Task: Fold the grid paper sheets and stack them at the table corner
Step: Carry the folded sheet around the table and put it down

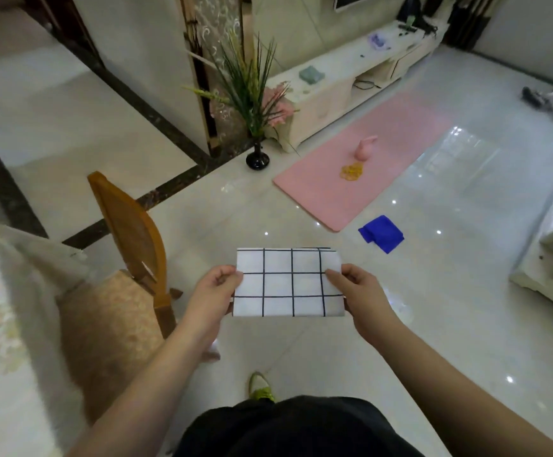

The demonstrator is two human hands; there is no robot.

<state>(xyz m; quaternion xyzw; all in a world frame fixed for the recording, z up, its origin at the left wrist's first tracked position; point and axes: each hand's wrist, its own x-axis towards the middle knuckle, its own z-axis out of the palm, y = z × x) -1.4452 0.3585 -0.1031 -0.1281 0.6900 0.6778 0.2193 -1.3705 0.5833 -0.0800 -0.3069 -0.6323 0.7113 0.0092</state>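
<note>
A folded white grid paper sheet (290, 282) with dark blue lines is held in the air in front of me, above the floor. My left hand (214, 288) pinches its left edge, thumb on top. My right hand (361, 293) pinches its right edge the same way. The sheet lies roughly flat, and a second layer shows along its far edge. A table with a pale floral cloth (1, 324) fills the lower left; no other grid sheets are visible on the part of it that shows.
A wooden chair (130, 245) with a cushioned seat stands between the table and me. On the glossy tiled floor lie a pink mat (367, 166), a blue cloth (380, 233) and a black vase with plants (257, 158). A white sofa (552, 258) is at right.
</note>
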